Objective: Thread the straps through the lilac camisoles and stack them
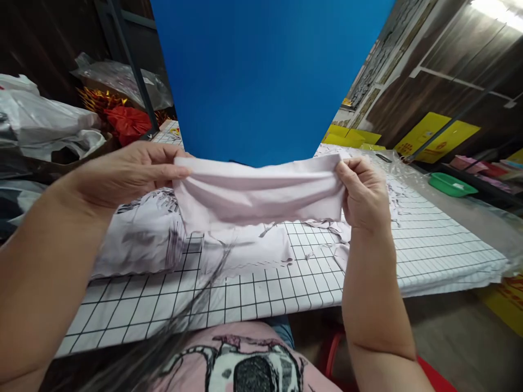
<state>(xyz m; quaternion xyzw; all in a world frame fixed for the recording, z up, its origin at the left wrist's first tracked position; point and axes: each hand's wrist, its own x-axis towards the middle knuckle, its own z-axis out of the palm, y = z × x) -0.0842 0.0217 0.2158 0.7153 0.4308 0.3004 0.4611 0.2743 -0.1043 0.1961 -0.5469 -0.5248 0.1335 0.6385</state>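
Over a white black-gridded tabletop (261, 299), raised left hand (133, 167) and right hand (365, 191) are pinching opposite upper corners of a pale-pink fabric strip (261, 190). Yellow flat panel (460, 129) is showing illegible print (441, 146).

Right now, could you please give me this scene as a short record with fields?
Left hand: pinches one upper corner of a pale pink cloth
Right hand: grips the opposite end of the pale pink cloth
Cloth state: spread between both hands, with soft folds
Work surface: table with a black-and-white grid cover
On table, left: stack of pale cloth pieces
Beyond the hands: upright blue panel
Far right: green basin
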